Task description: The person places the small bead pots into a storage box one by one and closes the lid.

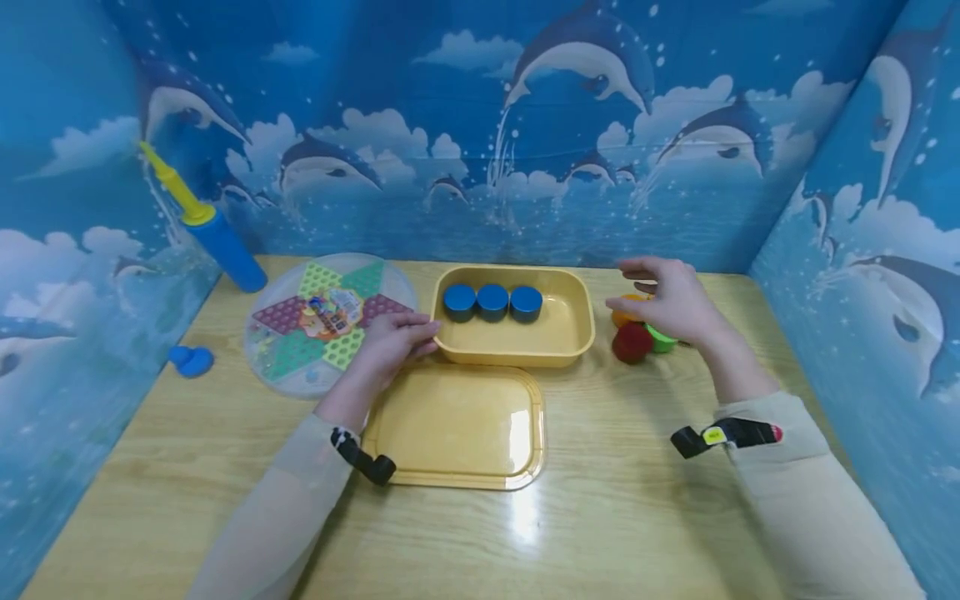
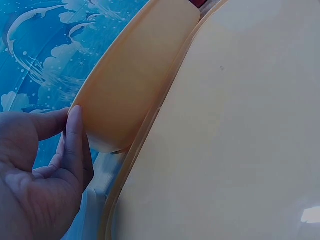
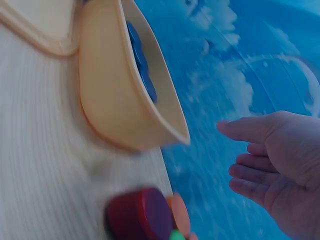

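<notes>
My left hand (image 1: 386, 345) pinches yellow box (image 1: 517, 358) rim; lid (image 1: 450, 425) in front, game board (image 1: 300, 358) alongside. My right hand (image 1: 671, 302) empty, near red piece (image 1: 632, 342).

My wood-grain desk (image 1: 615, 500) holds yellow tub (image 1: 517, 360), yellow lid (image 1: 453, 425), round board (image 1: 352, 283), pump (image 1: 225, 250), blue knob (image 1: 193, 362), plus red, orange, green pieces (image 1: 632, 342).

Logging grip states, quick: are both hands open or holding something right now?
Left hand: closed, pinching the left-end rim of the yellow rectangular plastic box.
Right hand: open, holding nothing, near the dark red cylindrical piece.
</notes>
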`<state>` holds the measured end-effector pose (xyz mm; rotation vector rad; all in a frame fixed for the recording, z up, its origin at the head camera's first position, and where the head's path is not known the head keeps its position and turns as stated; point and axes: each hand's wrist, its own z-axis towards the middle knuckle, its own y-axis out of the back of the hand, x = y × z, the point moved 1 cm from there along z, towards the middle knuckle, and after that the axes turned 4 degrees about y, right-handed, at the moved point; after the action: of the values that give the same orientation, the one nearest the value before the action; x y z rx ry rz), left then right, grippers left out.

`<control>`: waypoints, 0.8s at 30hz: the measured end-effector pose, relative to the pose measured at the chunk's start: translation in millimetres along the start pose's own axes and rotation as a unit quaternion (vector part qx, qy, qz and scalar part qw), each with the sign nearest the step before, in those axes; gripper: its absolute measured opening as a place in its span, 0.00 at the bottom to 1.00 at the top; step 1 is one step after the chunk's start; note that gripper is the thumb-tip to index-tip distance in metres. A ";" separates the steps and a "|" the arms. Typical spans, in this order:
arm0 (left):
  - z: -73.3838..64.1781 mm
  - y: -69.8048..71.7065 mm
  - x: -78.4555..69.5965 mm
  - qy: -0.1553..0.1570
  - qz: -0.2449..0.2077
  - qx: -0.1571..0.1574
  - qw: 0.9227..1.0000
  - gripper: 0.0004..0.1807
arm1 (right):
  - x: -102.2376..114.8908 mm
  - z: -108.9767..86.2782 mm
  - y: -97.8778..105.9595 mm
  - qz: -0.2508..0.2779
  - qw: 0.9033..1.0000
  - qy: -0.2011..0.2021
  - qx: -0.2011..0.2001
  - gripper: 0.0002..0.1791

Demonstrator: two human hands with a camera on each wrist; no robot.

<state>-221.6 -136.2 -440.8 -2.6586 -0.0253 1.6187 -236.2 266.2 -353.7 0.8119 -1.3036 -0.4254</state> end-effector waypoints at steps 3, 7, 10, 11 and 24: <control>0.1 -0.6 0.3 0.000 -0.005 0.002 1.000 0.21 | -13.8 -9.2 15.2 0.006 1.000 -0.009 -0.004 0.36; -1.0 -1.3 -0.4 0.002 -0.009 -0.002 1.000 0.21 | -29.7 -21.7 33.0 0.012 1.000 -0.026 -0.007 0.39; -1.7 -0.9 0.2 0.004 -0.010 -0.004 1.000 0.21 | -44.8 -28.4 41.4 0.005 0.999 -0.041 -0.012 0.42; -2.1 -0.3 0.5 0.004 -0.011 -0.004 1.000 0.21 | -50.7 -29.5 43.3 -0.001 0.999 -0.048 -0.012 0.43; -0.5 -0.8 1.1 0.000 -0.017 0.002 1.000 0.21 | -126.8 -41.1 47.9 -0.013 0.995 -0.071 0.067 0.44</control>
<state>-220.6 -135.4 -441.5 -2.6396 -0.0675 1.6077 -235.3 397.5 -406.7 0.9240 -1.4675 -0.4258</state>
